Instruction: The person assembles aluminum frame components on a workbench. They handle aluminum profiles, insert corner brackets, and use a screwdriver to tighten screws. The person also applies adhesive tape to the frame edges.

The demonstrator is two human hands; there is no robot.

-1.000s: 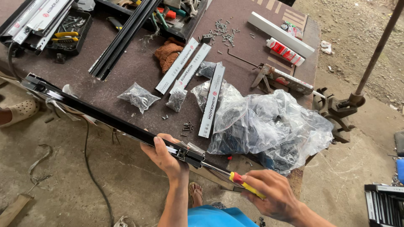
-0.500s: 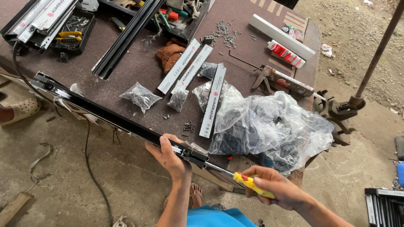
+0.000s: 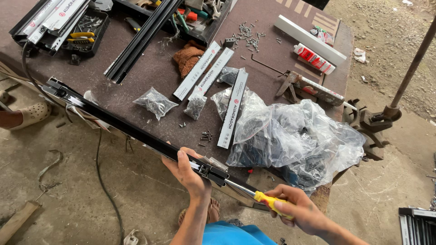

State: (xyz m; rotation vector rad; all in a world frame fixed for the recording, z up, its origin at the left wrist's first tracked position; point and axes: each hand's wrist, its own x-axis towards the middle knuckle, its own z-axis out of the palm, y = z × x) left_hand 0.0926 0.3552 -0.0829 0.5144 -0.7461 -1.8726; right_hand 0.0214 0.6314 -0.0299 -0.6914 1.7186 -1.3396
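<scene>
A long black aluminium rail [image 3: 122, 127] runs along the near edge of the brown worktable [image 3: 150, 77]. My left hand [image 3: 187, 171] grips the rail close to its near end, where a small black fitting [image 3: 213, 172] sits. My right hand [image 3: 299, 213] holds a yellow-handled screwdriver [image 3: 268, 201], its shaft pointing into that end fitting.
On the table lie a large clear plastic bag [image 3: 295, 136], small bags of screws [image 3: 154, 102], white flat strips [image 3: 232, 109], loose screws [image 3: 247, 36], a caulking gun [image 3: 313, 88], black rails [image 3: 141, 41] and a tool case [image 3: 86, 31]. A sandalled foot [image 3: 27, 115] stands at left. A metal stand [image 3: 368, 122] rises at right.
The view has drifted slightly; both hands and the rail sit a little lower and more right in the frame. The screwdriver stays at the rail's end, my grip unchanged.
</scene>
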